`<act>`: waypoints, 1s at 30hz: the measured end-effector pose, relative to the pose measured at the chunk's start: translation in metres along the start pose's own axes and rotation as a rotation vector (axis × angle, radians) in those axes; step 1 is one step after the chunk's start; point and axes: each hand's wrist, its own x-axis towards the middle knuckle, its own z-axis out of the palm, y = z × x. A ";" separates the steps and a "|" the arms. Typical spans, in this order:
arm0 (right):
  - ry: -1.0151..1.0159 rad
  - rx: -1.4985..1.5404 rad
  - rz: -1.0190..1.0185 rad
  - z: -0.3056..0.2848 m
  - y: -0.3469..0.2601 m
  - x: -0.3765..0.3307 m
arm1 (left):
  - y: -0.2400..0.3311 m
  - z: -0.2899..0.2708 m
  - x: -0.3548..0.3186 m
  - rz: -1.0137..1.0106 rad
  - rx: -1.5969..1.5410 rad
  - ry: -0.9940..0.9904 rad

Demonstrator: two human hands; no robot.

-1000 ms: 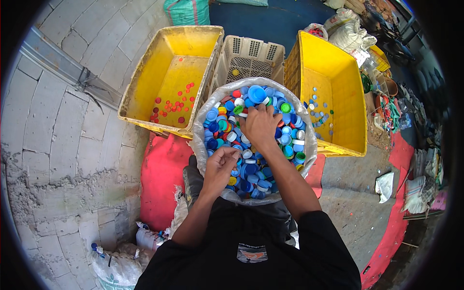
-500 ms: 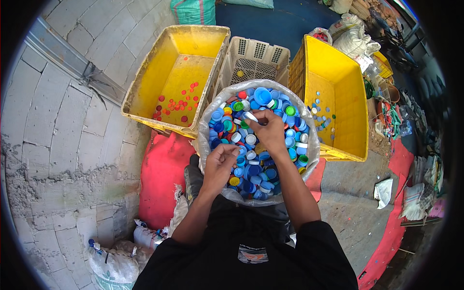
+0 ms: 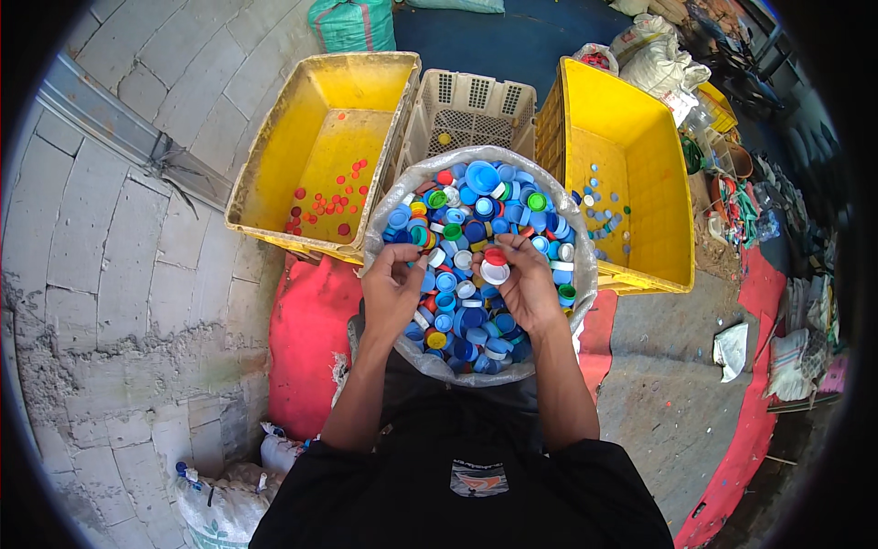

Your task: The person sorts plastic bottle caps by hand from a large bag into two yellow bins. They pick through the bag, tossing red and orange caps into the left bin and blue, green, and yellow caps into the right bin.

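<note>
A clear plastic-lined sack [image 3: 585, 274] full of bottle caps [image 3: 471, 316] stands open in front of me, mostly blue ones with some white, green, yellow and red. Above the middle of the heap, my right hand [image 3: 530, 284] has its fingers closed round a white bottle cap [image 3: 495, 274] and a red bottle cap [image 3: 494, 256]. My left hand [image 3: 395, 288] is over the left side of the heap, its fingers curled in with thumb and fingertips close together. Whatever it may hold is hidden.
Beyond the sack, a yellow crate [image 3: 242, 197] with red and orange caps stands left. A yellow crate [image 3: 672, 192] with blue and white caps is right. Between them sits a white perforated crate [image 3: 526, 101] with a yellow cap. A block wall [image 3: 101, 247] rises at left.
My right hand has drawn back toward me from the far part of the heap; the red and white caps now show in it. My left hand has shifted left. The view has moved slightly.
</note>
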 end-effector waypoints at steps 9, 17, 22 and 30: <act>0.207 -0.326 -0.472 0.004 0.005 -0.012 | 0.000 -0.001 0.038 0.524 0.834 -0.107; 0.314 -1.241 -0.529 -0.013 -0.018 -0.026 | 0.001 -0.002 0.058 0.499 1.033 -0.278; -0.083 -1.555 -0.421 -0.011 -0.029 -0.047 | -0.006 -0.005 0.067 0.544 1.035 -0.289; -0.084 -1.811 -0.473 -0.010 -0.012 -0.057 | -0.005 -0.007 0.066 0.546 0.724 -0.195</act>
